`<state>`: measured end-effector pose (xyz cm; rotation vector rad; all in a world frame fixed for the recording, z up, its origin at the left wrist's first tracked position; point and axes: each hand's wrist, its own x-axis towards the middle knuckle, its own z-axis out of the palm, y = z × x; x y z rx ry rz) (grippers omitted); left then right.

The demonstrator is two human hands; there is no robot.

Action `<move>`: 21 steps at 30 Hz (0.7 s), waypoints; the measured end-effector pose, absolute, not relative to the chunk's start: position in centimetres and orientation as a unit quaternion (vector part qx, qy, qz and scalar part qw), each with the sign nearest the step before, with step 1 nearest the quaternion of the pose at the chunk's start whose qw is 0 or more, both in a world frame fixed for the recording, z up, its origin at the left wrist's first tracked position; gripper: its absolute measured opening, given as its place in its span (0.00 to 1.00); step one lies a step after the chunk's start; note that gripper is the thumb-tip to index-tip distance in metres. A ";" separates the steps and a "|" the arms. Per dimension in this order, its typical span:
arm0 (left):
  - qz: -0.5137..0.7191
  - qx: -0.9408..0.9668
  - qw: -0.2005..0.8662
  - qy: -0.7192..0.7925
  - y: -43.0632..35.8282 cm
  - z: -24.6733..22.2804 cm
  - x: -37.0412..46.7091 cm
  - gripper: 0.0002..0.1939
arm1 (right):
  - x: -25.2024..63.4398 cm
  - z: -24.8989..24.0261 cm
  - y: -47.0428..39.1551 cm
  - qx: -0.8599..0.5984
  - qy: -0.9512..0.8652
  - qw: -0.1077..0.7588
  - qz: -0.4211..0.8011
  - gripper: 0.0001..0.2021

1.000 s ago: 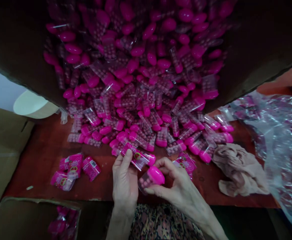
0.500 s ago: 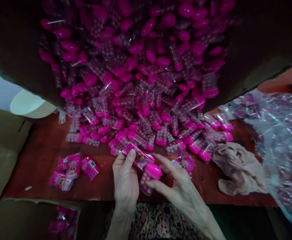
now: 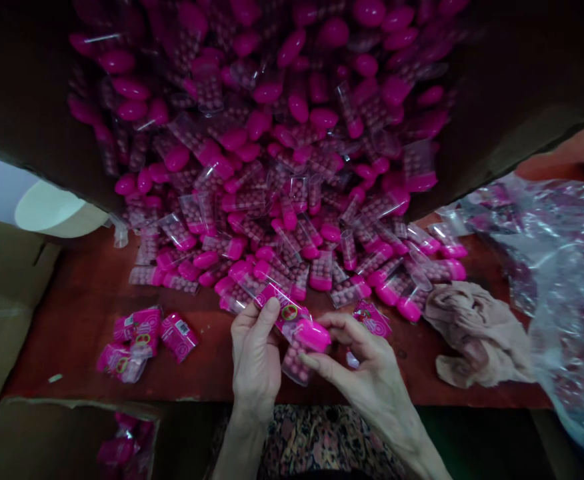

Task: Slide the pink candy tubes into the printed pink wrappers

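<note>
Pink-capped bottle full of little balls in the right hand, thin pink printed sleeve in the left hand.
Held up over the front of the red-brown counter, with the bottle tilted and the cap toward the big pile of bottles. Left thumb and fingers pinched on the sleeve; right thumb and fingertips closed on the bottle. Close together, but hard to tell if touching. Could drop the bottle if held too softly, being smooth and only in fingertips. Could crumple or rip the sleeve if squeezed too hard or bumped by the fat cap. Could make bottles slide down by poking the loose pile, so near the left fingertips.
</note>
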<state>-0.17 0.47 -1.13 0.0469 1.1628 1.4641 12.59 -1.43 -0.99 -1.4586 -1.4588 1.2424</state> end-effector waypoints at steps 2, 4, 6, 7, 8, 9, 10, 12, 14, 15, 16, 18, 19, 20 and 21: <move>0.631 0.022 0.593 0.499 0.5 -1.2 -0.1 0.07 | 12.6 -1.2 -1.5 -0.559 -0.577 0.374 0.463 0.12; 0.631 0.032 0.596 0.496 0.5 -1.3 0.0 0.06 | 12.6 -1.3 -1.4 -0.554 -0.578 0.383 0.460 0.13; 0.626 0.052 0.596 0.499 0.4 -1.5 0.0 0.06 | 12.5 -1.3 -1.4 -0.563 -0.565 0.381 0.468 0.14; 0.622 0.063 0.596 0.503 0.4 -1.5 0.0 0.06 | 12.5 -1.3 -1.4 -0.572 -0.552 0.374 0.478 0.15; 0.617 0.076 0.597 0.507 0.3 -1.6 0.0 0.06 | 12.4 -1.2 -1.4 -0.581 -0.539 0.363 0.490 0.16; 0.611 0.091 0.598 0.510 0.2 -1.7 0.0 0.06 | 12.4 -1.1 -1.4 -0.590 -0.527 0.350 0.502 0.18; 0.606 0.108 0.599 0.512 0.1 -1.7 0.0 0.06 | 12.4 -1.1 -1.4 -0.598 -0.518 0.339 0.508 0.19; 0.595 0.141 0.604 0.511 -0.1 -1.8 -0.1 0.08 | 12.4 -1.0 -1.4 -0.611 -0.509 0.326 0.510 0.22; 0.579 0.163 0.611 0.514 -0.2 -1.9 -0.2 0.11 | 12.4 -1.1 -1.4 -0.613 -0.504 0.329 0.512 0.25; 0.571 0.168 0.616 0.516 -0.2 -2.0 -0.2 0.13 | 12.5 -1.2 -1.5 -0.609 -0.499 0.333 0.519 0.26; 0.564 0.170 0.620 0.519 -0.2 -2.0 -0.2 0.14 | 12.6 -1.3 -1.5 -0.604 -0.493 0.336 0.529 0.27; 0.549 0.169 0.631 0.521 -0.2 -2.1 -0.2 0.15 | 12.8 -1.6 -1.5 -0.591 -0.480 0.338 0.554 0.28; 0.543 0.167 0.638 0.519 -0.2 -2.1 -0.1 0.16 | 12.9 -1.8 -1.5 -0.584 -0.476 0.335 0.566 0.29; 0.538 0.165 0.646 0.516 -0.1 -2.1 0.0 0.18 | 13.0 -1.9 -1.4 -0.576 -0.475 0.330 0.577 0.30; 0.537 0.162 0.653 0.509 -0.1 -2.1 0.0 0.19 | 13.1 -1.9 -1.4 -0.569 -0.475 0.323 0.588 0.31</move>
